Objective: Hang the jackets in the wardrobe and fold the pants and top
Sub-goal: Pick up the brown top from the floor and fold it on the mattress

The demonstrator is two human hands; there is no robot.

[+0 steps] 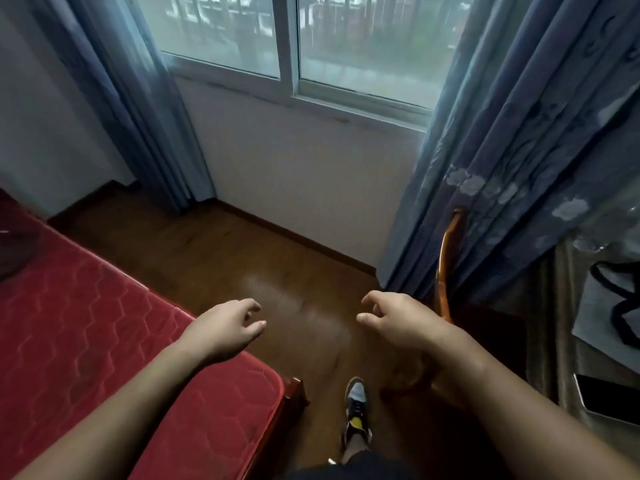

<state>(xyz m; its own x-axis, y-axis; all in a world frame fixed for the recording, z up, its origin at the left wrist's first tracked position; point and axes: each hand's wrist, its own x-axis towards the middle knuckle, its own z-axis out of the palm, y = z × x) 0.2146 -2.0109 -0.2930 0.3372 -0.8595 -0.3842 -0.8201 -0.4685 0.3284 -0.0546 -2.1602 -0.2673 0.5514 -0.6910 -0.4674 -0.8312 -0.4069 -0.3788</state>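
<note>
Clothes: just a dark bit of fabric (8, 251) on the red bed (104, 323), far left edge, can't tell which garment. Left hand (225, 327) and right hand (398, 320) hover over the floor (294, 271), grip loose, holding nothing.

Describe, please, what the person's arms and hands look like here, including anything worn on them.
The left hand and right hand are bare: no gloves, and no ring, watch or bracelet shows. The left forearm and right forearm are uncovered down to the frame's bottom edge, so no sleeve is in view.
</note>
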